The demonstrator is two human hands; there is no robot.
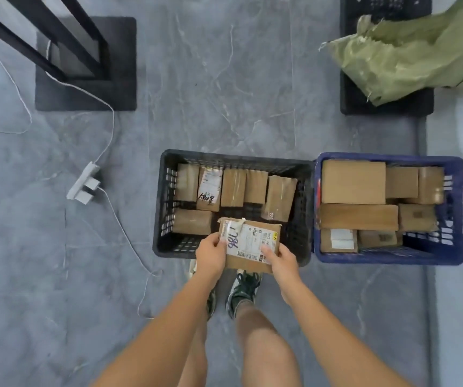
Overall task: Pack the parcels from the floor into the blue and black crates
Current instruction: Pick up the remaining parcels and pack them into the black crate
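Both forearms bare, reaching forward and down, converging. Left hand (210,254) grips parcel (248,244) at left edge, thumb on top. Right hand (283,261) grips right near corner, thumb laid on top face, fingers curled beneath. Bare legs, feet in dark shoes (242,289), below arms.

Parcel sorting room: grey marble-look tiled floor (224,79), plastic crates (389,258) filled with labelled cardboard parcels (353,181), green woven sack (409,54), power strip (82,181).
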